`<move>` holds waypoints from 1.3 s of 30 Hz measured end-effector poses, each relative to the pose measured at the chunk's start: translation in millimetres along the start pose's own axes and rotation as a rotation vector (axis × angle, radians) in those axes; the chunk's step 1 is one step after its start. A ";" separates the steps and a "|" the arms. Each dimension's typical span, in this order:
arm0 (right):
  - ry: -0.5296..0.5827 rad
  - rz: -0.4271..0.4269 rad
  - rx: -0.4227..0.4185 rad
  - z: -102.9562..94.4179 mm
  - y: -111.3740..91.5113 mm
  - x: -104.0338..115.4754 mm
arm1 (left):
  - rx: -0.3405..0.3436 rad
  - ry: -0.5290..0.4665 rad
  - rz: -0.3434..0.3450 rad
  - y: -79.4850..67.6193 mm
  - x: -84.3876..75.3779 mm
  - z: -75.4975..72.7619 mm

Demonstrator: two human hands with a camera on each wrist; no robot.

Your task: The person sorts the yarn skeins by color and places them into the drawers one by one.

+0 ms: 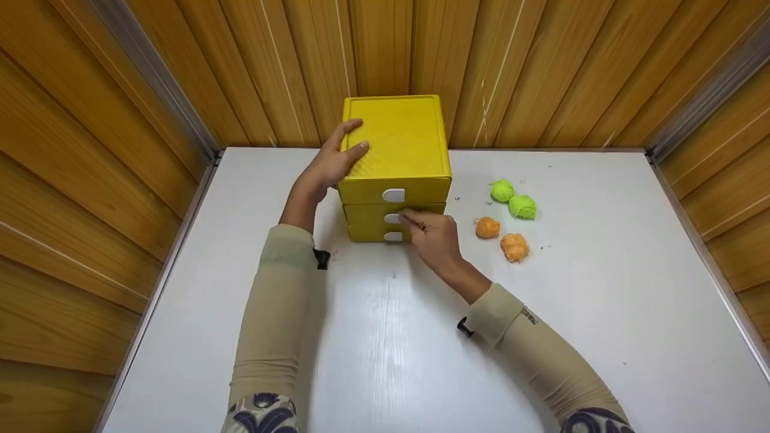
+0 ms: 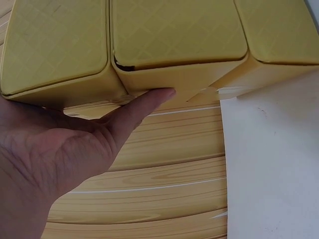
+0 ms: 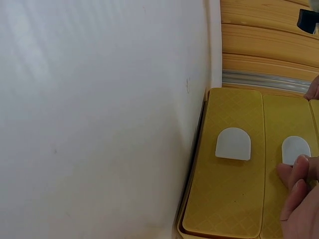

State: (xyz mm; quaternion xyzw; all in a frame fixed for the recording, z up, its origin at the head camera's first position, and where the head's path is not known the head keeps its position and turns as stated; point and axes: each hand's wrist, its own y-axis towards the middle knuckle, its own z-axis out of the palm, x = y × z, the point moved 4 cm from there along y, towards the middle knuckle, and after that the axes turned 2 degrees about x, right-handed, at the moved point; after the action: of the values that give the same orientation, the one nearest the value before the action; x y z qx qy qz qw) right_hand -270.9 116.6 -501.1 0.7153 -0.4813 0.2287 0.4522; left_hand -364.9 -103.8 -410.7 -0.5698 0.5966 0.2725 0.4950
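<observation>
A yellow three-drawer box (image 1: 394, 138) stands against the back wall, each drawer front bearing a white tab handle. My left hand (image 1: 329, 163) rests against the box's upper left edge, thumb and a finger lying over the top. In the left wrist view a straight digit lies along the box's side. With bent fingers, my right hand (image 1: 436, 239) pinches the middle drawer's handle (image 1: 392, 218). That drawer looks flush, or nearly so, with the others. The bottom handle (image 3: 233, 144) shows fully in the right wrist view.
To the right of the box, two green yarn balls (image 1: 522, 207) and two orange yarn balls (image 1: 515, 247) lie on the white table (image 1: 601, 288). Wood-patterned walls (image 1: 529, 72) enclose the back and sides. Small specks dot the tabletop.
</observation>
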 end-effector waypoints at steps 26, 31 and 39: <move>0.026 -0.012 0.022 0.1 -4.4 1.2 | 0.002 -0.005 0.013 -0.3 0.9 0.0; 0.024 -0.014 0.025 -0.4 -5.5 2.0 | 0.001 -0.010 0.029 0.0 -0.1 -0.4; 0.022 -0.022 0.025 -1.1 -8.5 2.7 | -0.005 -0.008 0.033 0.0 -1.2 0.1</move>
State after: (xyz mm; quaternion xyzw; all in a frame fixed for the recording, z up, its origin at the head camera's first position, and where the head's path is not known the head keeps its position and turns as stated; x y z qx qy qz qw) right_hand -262.0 117.4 -502.2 0.7235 -0.4656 0.2374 0.4511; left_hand -365.0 -103.2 -409.6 -0.5598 0.6034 0.2844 0.4916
